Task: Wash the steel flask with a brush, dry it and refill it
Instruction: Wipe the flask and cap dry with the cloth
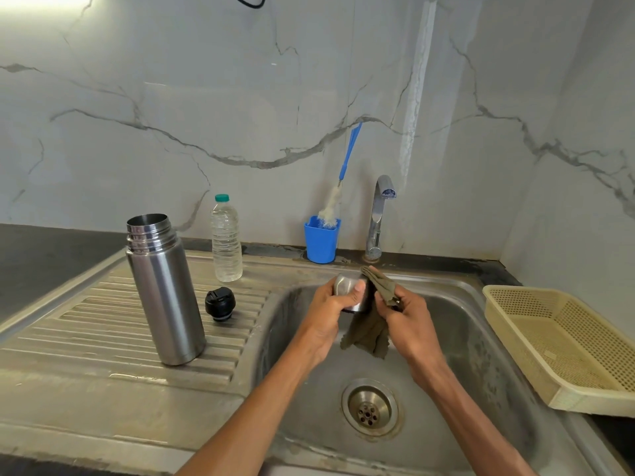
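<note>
The steel flask stands upright and uncapped on the ribbed drainboard, left of the sink. Its black stopper lies just to its right. Over the sink basin, my left hand grips the flask's steel cup lid. My right hand holds an olive-brown cloth against the cup; part of the cloth hangs below. The bottle brush, blue-handled with white bristles, stands in a blue cup at the back. A capped clear water bottle stands behind the stopper.
The steel tap rises behind the sink, spout turned right, with no water running. A cream plastic basket sits on the sink's right edge. The drain lies in the basin's middle. Marble wall behind, dark counter at far left.
</note>
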